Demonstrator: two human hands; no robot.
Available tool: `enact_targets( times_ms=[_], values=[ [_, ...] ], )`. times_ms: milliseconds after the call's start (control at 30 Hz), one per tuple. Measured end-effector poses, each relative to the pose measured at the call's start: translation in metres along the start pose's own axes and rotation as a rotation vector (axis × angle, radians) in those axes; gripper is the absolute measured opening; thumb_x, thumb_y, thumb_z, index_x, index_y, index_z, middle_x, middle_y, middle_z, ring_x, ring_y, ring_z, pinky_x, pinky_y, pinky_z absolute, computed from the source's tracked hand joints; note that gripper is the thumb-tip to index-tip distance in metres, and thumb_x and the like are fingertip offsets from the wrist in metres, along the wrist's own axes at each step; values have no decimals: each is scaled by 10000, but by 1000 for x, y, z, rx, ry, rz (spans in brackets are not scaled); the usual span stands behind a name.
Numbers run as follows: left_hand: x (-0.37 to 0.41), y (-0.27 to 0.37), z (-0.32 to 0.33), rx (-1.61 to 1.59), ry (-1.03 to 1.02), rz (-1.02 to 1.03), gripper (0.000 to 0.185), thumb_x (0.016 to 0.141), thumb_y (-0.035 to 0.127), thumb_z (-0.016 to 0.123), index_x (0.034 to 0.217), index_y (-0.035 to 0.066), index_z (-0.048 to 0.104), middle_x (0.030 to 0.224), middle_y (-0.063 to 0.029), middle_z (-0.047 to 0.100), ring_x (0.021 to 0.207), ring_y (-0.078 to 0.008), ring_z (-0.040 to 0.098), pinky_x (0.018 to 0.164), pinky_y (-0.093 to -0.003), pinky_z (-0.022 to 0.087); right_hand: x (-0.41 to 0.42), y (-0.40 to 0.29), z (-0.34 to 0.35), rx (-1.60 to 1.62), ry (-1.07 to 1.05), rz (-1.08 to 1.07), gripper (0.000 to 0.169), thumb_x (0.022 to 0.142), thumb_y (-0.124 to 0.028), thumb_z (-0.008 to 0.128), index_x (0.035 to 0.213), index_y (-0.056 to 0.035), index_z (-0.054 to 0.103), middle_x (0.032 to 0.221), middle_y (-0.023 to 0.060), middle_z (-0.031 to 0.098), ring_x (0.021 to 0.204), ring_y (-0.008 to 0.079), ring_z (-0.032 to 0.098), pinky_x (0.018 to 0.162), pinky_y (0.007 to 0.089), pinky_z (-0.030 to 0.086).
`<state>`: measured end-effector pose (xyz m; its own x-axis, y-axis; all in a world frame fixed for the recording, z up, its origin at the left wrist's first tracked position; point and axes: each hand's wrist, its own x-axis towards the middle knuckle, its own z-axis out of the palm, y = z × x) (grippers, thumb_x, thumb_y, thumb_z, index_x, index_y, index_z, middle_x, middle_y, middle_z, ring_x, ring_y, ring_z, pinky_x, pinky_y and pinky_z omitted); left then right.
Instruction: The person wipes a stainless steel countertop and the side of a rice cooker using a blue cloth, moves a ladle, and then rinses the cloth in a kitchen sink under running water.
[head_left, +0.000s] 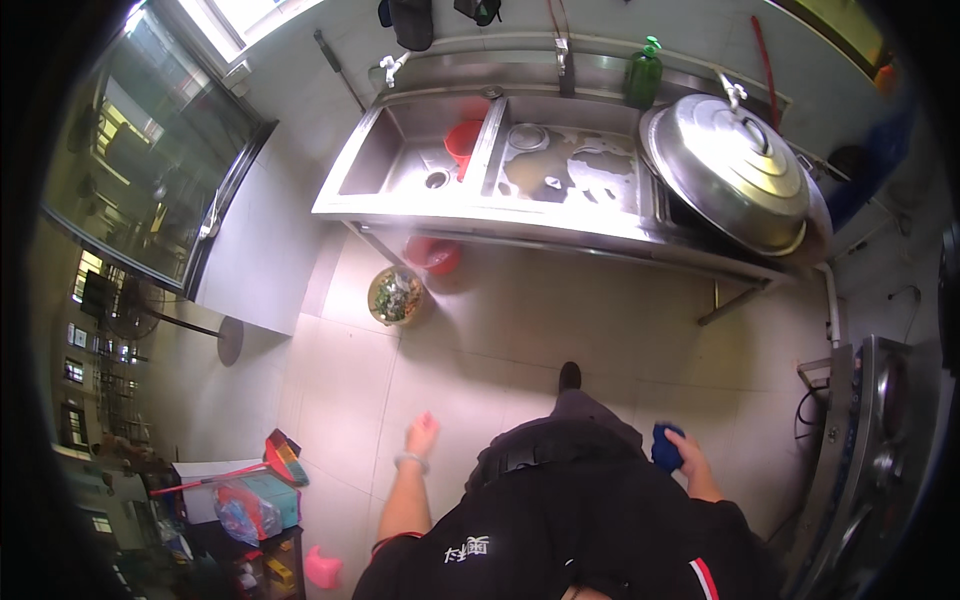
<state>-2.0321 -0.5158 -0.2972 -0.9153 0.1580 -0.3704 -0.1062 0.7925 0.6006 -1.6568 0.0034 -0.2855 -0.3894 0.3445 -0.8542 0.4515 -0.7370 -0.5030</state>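
My right hand (693, 459) grips a bunched dark blue cloth (667, 447) beside my hip. On the other side, my left hand (424, 433) hangs above the tiled floor, with a band around the wrist. It is blurred and small, so its finger position is unclear, and I see nothing in it. Before me stands a stainless steel double sink (480, 204). A red plastic dipper (463, 142) rests in the left basin. Water lies on the bottom of the right basin (592, 169). A large metal lid (735, 172) leans over the sink's right end.
Under the sink's left side are a food-waste bucket (397, 296) and a red basin (433, 255). A green pump bottle (643, 79) stands behind the right basin. At lower left, a broom (283, 459) lies over boxes near a pink object (322, 567). Steel kitchen equipment (870, 450) stands right.
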Motion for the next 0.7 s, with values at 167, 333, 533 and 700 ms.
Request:
enact_targets(
  times_ms=[167,333,533,700],
  values=[
    [-34,-9,64,283,-757,-256,557,874,328,625,1326,8,563,1195,-207,663,1152,-360,617,995,-420,479,76,-227,147,-328,-217,-239,392,881,-254,713,1186,-36,598,939,61,670,824,155,650,741,312,548],
    [-12,-8,35,55,-481,-439,492,871,320,638,1244,-1,624,1121,-200,691,1061,-346,659,911,-416,518,110,-398,334,-236,-494,-475,454,960,-311,627,1280,4,560,1068,53,657,906,139,635,817,295,529],
    [229,101,-49,-242,51,-136,408,932,135,610,1316,10,553,1210,-182,662,1094,-262,658,963,-356,504,140,-501,508,-288,-621,-704,479,985,-376,588,1310,-25,558,1125,52,656,978,138,632,900,289,500],
    [471,359,-126,-910,-341,137,559,1015,342,521,1476,60,378,1445,-112,476,1295,-253,495,1031,-389,433,174,-528,640,-307,-643,-618,454,988,-353,593,1314,-38,565,1119,59,659,907,157,665,799,314,556]
  ],
)
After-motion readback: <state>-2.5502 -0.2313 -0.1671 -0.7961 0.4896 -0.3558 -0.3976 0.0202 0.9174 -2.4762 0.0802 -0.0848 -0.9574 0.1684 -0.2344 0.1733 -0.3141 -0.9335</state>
